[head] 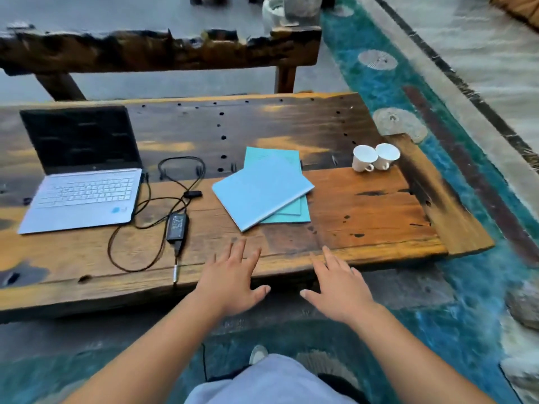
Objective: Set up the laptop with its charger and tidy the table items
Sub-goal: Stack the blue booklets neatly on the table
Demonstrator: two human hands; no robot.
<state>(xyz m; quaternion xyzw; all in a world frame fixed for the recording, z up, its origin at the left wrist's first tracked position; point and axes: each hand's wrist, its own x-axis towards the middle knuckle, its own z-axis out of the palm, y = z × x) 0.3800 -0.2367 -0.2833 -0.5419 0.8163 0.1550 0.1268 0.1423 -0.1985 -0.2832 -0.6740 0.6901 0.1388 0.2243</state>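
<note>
A silver laptop stands open with a dark screen at the left of the wooden table. Right beside it lies the black charger brick, its cable looped on the table and running to the laptop's right side. Three light blue notebooks lie loosely stacked in the middle. Two white cups stand together at the right. My left hand and my right hand hover open, palms down, over the table's near edge, holding nothing.
A rough wooden bench runs behind the table. A teal patterned rug covers the floor to the right and under me. A raised wooden end board closes the table's right side.
</note>
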